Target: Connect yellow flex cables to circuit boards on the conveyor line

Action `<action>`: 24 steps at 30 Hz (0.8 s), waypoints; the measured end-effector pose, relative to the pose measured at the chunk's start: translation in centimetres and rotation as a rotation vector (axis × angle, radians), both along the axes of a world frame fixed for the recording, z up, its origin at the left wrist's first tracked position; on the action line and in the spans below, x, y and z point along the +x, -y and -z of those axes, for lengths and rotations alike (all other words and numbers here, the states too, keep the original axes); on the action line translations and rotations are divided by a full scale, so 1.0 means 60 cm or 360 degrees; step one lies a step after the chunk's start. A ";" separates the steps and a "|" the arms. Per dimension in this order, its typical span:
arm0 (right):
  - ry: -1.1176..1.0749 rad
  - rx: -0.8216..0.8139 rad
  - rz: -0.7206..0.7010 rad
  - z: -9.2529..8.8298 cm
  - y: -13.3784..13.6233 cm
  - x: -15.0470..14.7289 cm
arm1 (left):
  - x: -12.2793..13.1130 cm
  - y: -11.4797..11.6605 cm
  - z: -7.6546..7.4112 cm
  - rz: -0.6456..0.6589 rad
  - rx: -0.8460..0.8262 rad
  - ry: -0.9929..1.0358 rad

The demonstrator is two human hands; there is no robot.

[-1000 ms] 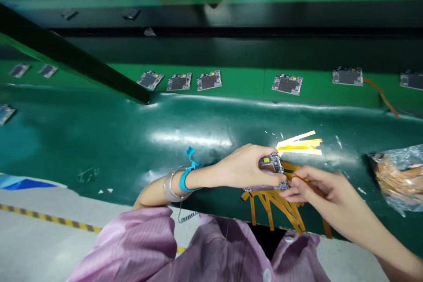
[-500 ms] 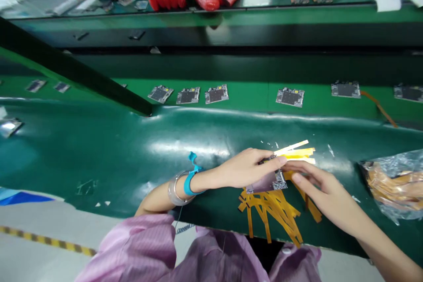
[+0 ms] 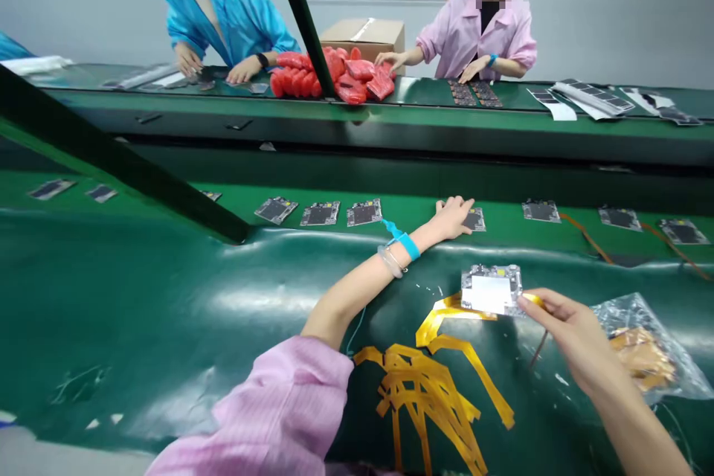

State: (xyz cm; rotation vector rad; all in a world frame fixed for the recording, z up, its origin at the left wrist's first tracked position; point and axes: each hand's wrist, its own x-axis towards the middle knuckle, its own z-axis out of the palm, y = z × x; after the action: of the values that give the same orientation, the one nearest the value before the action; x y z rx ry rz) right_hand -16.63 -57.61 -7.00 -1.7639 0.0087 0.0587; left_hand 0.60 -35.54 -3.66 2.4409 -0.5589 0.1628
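Observation:
My right hand [image 3: 563, 316] pinches the right edge of a circuit board [image 3: 491, 290] with a pale rectangle on its face, held above the green bench. An orange strip shows at its fingertips. My left hand [image 3: 454, 219], with a blue band at the wrist, reaches onto the green belt and rests on another board [image 3: 476, 220], its fingers spread and partly covering it. Orange flex strips [image 3: 424, 387] lie in a pile on the bench below the held board, with a few more just behind it.
More boards [image 3: 320, 213] lie along the belt [image 3: 401, 208]. A dark green post [image 3: 139, 156] slants across the left. At right is a plastic bag [image 3: 641, 357] of orange strips. Across the line, two people work beside red bundles [image 3: 357, 74].
My left hand has left the held board and moved up and forward to a board on the belt. My right hand now holds its board alone, farther right. The view has tilted up.

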 end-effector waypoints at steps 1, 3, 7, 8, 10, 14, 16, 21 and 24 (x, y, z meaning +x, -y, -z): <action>0.0034 0.0044 0.0037 -0.004 0.002 0.009 | 0.004 -0.004 -0.002 -0.0022 -0.0018 -0.0022; 0.0131 0.0129 0.0109 -0.017 0.003 0.039 | 0.001 -0.027 -0.011 -0.0057 -0.0077 -0.0049; 0.0309 0.0138 0.0043 -0.056 -0.024 0.151 | -0.048 -0.117 -0.035 -0.0226 -0.0273 -0.0011; 0.0340 0.0120 0.0035 -0.064 -0.038 0.181 | -0.070 -0.142 -0.039 -0.0289 -0.0325 -0.0004; 0.0383 0.0059 0.0039 -0.071 -0.072 0.227 | -0.125 -0.184 -0.041 -0.0374 -0.0416 -0.0032; 0.0543 -0.0018 0.0050 -0.049 -0.150 0.215 | -0.242 -0.216 -0.019 -0.0361 -0.0621 -0.0251; 0.0584 -0.0018 -0.0105 -0.029 -0.179 0.160 | -0.287 -0.209 -0.003 -0.0327 -0.0811 -0.0435; 0.0535 -0.0129 -0.0509 -0.004 -0.200 0.029 | -0.346 -0.174 0.014 -0.0228 -0.0793 -0.0549; 0.0465 -0.0203 -0.0412 -0.001 -0.193 0.001 | -0.362 -0.157 0.013 -0.0261 -0.0606 -0.0467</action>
State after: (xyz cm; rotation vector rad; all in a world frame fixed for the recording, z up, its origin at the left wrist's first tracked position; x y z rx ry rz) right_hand -16.54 -46.02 -6.92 -1.8776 -0.4369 -0.0126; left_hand -21.12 -26.15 -4.47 2.0853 -0.1768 -0.0226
